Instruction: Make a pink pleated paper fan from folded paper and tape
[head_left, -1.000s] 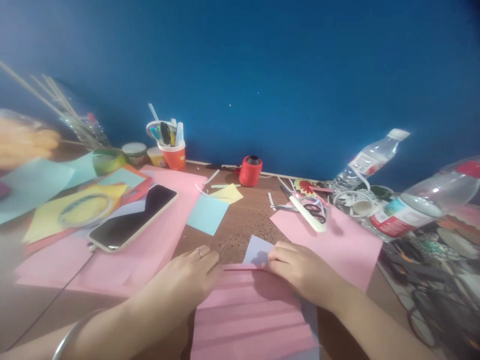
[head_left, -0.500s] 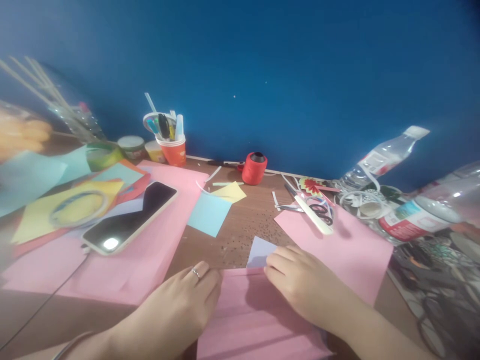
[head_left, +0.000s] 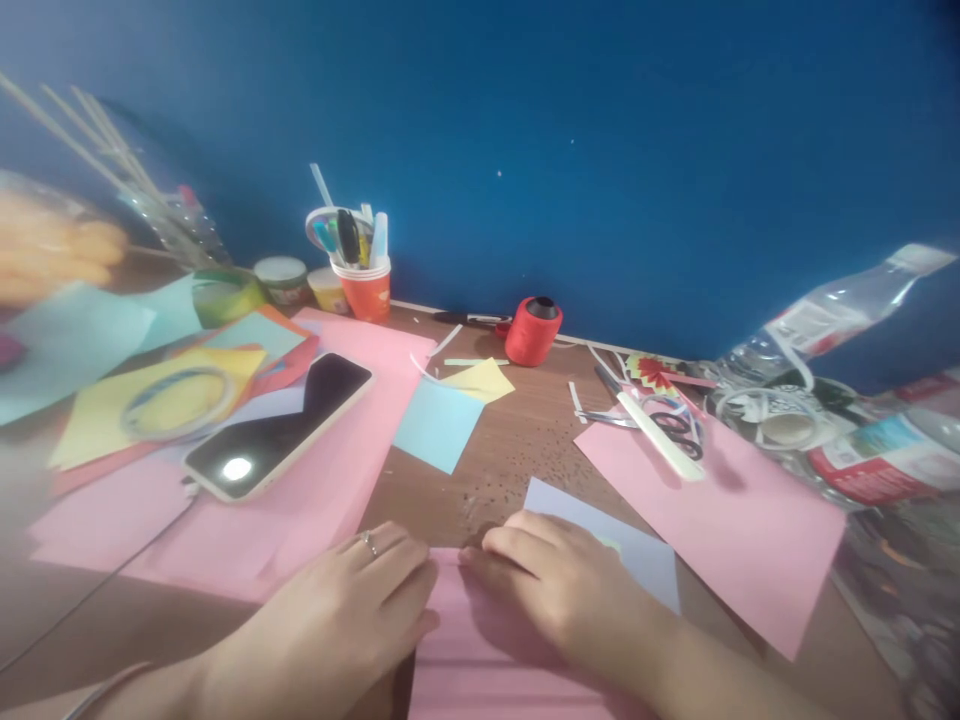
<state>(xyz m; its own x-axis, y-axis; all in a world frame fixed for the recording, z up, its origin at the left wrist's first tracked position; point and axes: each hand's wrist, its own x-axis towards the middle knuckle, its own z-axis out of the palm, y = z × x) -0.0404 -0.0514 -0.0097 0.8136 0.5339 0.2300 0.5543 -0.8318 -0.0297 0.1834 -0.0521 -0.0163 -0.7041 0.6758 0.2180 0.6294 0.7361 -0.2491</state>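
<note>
A pink sheet of paper with fold lines (head_left: 487, 660) lies at the near edge of the brown table (head_left: 517, 430). My left hand (head_left: 360, 610), with a ring on one finger, presses its fingers together on the sheet's far left corner. My right hand (head_left: 547, 580) lies curled on the sheet's far edge, fingertips pointing left and almost meeting the left hand. Both hands pinch or press the paper's top edge. A pale lavender sheet (head_left: 637, 550) pokes out from under my right hand.
A phone (head_left: 281, 430) lies on pink paper (head_left: 247, 520) at left, beside coloured sheets and a tape ring (head_left: 176, 400). A cup of pens (head_left: 364, 280), red thread spool (head_left: 534, 330), scissors (head_left: 667, 425), another pink sheet (head_left: 735, 520) and plastic bottles (head_left: 840, 320) stand around.
My right hand has slid left along the pink sheet's far edge toward the left hand, uncovering more of the lavender sheet. The view has shifted left and a little down.
</note>
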